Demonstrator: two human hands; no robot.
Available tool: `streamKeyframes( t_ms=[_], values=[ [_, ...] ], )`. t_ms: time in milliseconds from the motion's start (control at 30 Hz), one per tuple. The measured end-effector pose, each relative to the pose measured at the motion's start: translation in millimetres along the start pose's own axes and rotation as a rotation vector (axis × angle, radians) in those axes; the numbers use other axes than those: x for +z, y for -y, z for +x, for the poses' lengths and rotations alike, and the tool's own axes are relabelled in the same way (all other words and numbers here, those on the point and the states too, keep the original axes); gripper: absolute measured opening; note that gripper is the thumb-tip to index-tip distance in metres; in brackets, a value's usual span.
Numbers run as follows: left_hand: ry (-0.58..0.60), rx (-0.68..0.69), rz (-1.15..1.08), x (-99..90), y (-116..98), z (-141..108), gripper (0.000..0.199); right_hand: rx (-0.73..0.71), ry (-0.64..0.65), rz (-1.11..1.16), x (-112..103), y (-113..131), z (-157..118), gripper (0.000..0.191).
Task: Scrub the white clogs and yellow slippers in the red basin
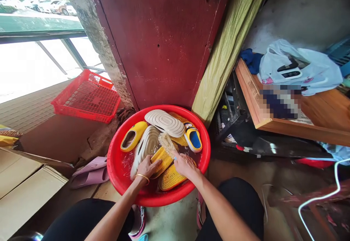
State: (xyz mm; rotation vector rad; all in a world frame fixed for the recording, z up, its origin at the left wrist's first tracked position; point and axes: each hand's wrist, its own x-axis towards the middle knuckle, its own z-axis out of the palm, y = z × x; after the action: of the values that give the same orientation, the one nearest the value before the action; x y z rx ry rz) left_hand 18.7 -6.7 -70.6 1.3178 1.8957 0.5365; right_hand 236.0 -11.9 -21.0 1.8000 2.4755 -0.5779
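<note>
A red basin (pixel 205 150) of water holds several shoes. My left hand (pixel 147 167), a yellow band at its wrist, grips a yellow slipper (pixel 163 161), whose ridged sole faces up. In my right hand (pixel 185 163) is a scrub brush (pixel 167 143) with pale bristles, tilted over that slipper's far end; its handle is hidden by my fingers. Another yellow slipper (pixel 172 178) lies sole up below my right hand. Around them are a white-soled shoe (pixel 147 144), a second one (pixel 164 121) sole up, a yellow clog (pixel 133 136) and a yellow-blue clog (pixel 193 139).
A red plastic crate (pixel 89 98) sits left of the basin, near cardboard and pink slippers (pixel 91 173). A maroon door (pixel 164 51) stands behind. On the right, a wooden tabletop (pixel 322 113) carries a white plastic bag (pixel 298 66); a white cable (pixel 317 201) hangs below.
</note>
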Motion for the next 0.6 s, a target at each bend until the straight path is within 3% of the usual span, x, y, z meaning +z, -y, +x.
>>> streamKeyframes(
  t_ms=[100, 333, 600],
  values=[
    [-0.02, -0.036, -0.097, -3.9, -4, 0, 0.03, -0.014, -0.026, 0.01, 0, 2, 0, 0.062],
    [-0.021, -0.066, -0.288, -11.2, -5, -1, 0.021, -0.16, -0.024, -0.009, 19, 36, -23, 0.061],
    [-0.054, -0.001, -0.368, -17.0, -13, -13, 0.026, 0.055, -0.057, -0.039, -4, 0, 3, 0.061]
  ],
)
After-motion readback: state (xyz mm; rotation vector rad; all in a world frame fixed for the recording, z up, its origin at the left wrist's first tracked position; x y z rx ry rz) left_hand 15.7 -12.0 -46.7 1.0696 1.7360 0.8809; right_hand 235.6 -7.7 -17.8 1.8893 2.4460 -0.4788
